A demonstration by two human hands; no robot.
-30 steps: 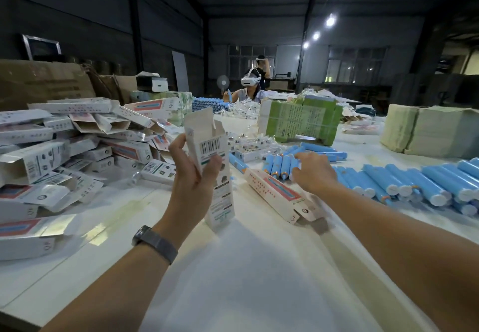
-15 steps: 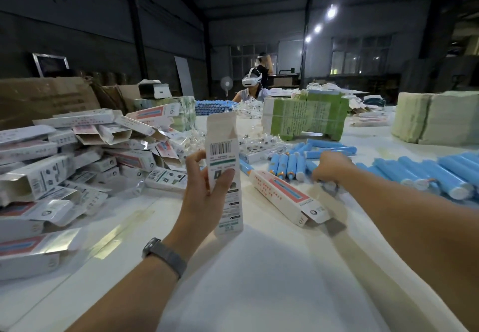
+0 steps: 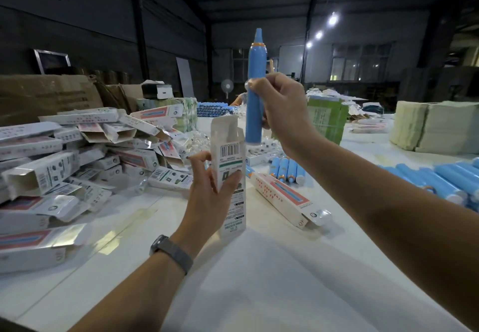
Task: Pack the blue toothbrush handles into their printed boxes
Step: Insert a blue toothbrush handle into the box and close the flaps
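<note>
Head view, frame centre: the left hand [image 3: 210,197] has its fingers clamped on an upright open printed box [image 3: 229,173], the right hand [image 3: 281,110] grips a blue toothbrush handle [image 3: 255,93] just above-right; misalignment could snag the flap

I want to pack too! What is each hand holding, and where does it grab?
The left hand grips the printed box around its middle. The right hand pinches the blue toothbrush handle at mid-length, upright.
</note>
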